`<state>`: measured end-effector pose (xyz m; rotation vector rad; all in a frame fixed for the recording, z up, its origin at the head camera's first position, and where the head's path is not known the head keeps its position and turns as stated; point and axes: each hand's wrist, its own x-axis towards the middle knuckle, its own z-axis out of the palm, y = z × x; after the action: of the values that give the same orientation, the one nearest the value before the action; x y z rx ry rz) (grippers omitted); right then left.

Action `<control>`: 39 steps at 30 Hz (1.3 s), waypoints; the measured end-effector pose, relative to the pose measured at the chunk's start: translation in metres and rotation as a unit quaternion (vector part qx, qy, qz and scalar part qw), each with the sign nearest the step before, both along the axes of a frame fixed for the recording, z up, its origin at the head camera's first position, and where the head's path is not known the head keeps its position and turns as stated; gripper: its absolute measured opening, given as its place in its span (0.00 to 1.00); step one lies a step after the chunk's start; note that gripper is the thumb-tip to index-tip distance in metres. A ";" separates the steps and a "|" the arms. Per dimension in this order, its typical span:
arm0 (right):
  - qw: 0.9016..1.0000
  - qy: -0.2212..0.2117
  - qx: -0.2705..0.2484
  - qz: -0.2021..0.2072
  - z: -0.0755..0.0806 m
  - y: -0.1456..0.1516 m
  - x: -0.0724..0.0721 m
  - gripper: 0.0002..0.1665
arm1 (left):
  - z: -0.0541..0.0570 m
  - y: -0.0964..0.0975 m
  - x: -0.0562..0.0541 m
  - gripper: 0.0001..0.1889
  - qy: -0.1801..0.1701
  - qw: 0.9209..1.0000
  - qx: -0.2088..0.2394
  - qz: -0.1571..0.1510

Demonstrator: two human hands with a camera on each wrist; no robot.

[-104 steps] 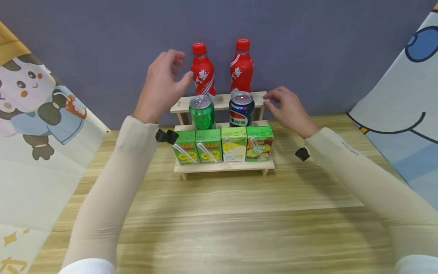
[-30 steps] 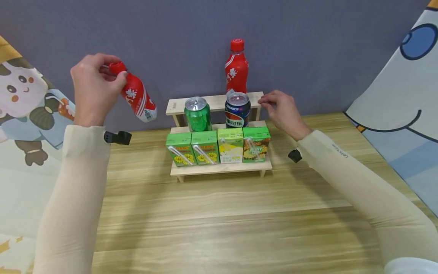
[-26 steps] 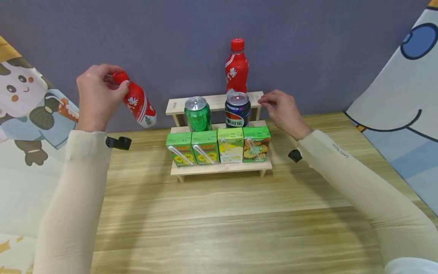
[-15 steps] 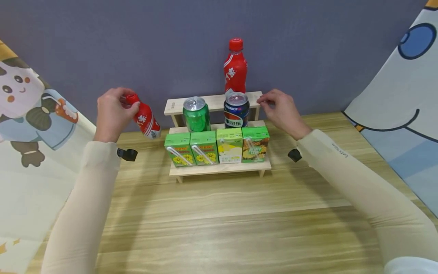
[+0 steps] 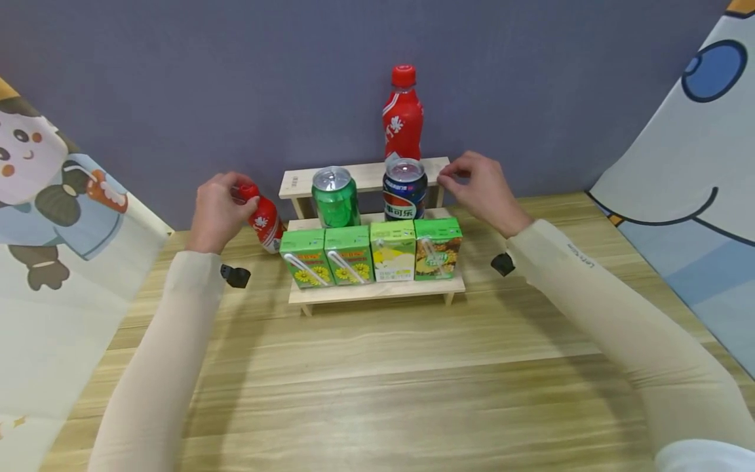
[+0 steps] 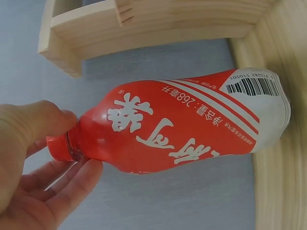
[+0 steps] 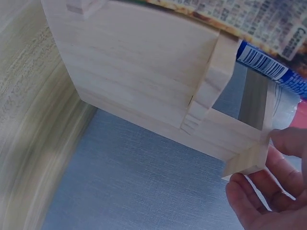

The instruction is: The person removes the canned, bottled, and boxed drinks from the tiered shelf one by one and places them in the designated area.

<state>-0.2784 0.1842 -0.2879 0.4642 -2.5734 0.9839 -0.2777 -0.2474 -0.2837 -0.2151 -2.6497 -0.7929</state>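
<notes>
In the head view my left hand (image 5: 219, 211) pinches a small red cola bottle (image 5: 267, 223) by its neck, just under the red cap (image 6: 59, 148). The bottle leans slightly, low at the left end of a tiered wooden rack (image 5: 377, 293); whether its base touches the table I cannot tell. Thumb and fingers of my right hand (image 5: 480, 190) pinch the right end of the top shelf (image 7: 249, 163). A second red bottle (image 5: 404, 124) stands on that shelf. On the middle tier are a green can (image 5: 337, 203) and a dark blue cola can (image 5: 404, 190).
Several juice boxes (image 5: 393, 252) line the front tier. Behind the rack rises a grey-blue wall (image 5: 236, 85). Printed cartoon panels flank the wood-grain table (image 5: 377, 380) on the left (image 5: 71, 314) and right (image 5: 696, 229).
Earlier the bottle stood at the top shelf's left. My left hand took it off leftward, then lowered it and brought it rightward beside the rack. My right hand has stayed at the shelf end.
</notes>
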 end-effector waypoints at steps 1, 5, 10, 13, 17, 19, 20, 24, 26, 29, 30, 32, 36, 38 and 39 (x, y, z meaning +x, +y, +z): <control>1.000 -0.001 0.000 -0.001 0.000 0.000 0.000 0.12 | -0.001 0.001 -0.001 0.15 -0.002 1.000 0.000 -0.002; 1.000 -0.004 0.001 -0.004 0.001 -0.001 0.000 0.12 | -0.005 0.003 -0.004 0.15 -0.014 1.000 -0.002 -0.004; 1.000 0.001 0.001 -0.006 0.002 -0.003 0.001 0.11 | -0.010 0.006 -0.006 0.16 -0.021 1.000 -0.005 -0.004; 1.000 0.006 0.000 -0.004 0.002 -0.003 0.001 0.11 | -0.011 0.007 -0.007 0.15 -0.019 1.000 -0.005 -0.005; 1.000 0.006 0.000 -0.004 0.002 -0.002 0.000 0.12 | -0.011 0.009 -0.008 0.15 -0.020 1.000 -0.002 -0.012; 1.000 0.006 0.001 -0.003 0.001 -0.001 0.000 0.12 | -0.011 0.009 -0.010 0.16 -0.021 1.000 0.000 -0.015; 1.000 0.005 0.002 -0.004 0.001 0.000 0.000 0.12 | -0.011 0.010 -0.010 0.16 -0.022 1.000 0.000 -0.017; 1.000 0.005 0.009 -0.002 0.001 0.002 0.000 0.12 | -0.011 0.011 -0.011 0.16 -0.024 0.999 0.006 -0.024; 1.000 0.002 0.013 -0.003 0.002 0.002 -0.001 0.13 | -0.012 0.011 -0.012 0.16 -0.025 0.999 0.007 -0.025; 1.000 -0.001 0.016 -0.004 0.003 0.002 -0.001 0.13 | -0.013 0.012 -0.012 0.16 -0.023 0.999 0.013 -0.026; 1.000 -0.002 0.016 -0.004 0.003 0.002 -0.001 0.13 | -0.014 0.012 -0.012 0.16 -0.022 0.999 0.013 -0.026; 1.000 -0.005 0.018 -0.005 0.003 0.002 -0.001 0.13 | -0.014 0.012 -0.012 0.16 -0.022 0.999 0.015 -0.026; 1.000 -0.008 0.018 -0.006 0.004 0.001 -0.001 0.13 | -0.014 0.011 -0.012 0.17 -0.018 1.000 0.008 -0.023; 1.000 -0.010 0.017 -0.006 0.005 0.001 -0.002 0.13 | -0.013 0.011 -0.011 0.18 -0.012 1.000 0.008 -0.023; 1.000 -0.011 0.017 -0.007 0.005 0.000 -0.002 0.13 | -0.011 0.011 -0.010 0.18 -0.008 1.000 0.008 -0.022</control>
<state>-0.2802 0.1846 -0.2829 0.4476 -2.6129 0.9460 -0.2875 -0.2360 -0.2950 -0.2662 -2.6607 -0.8324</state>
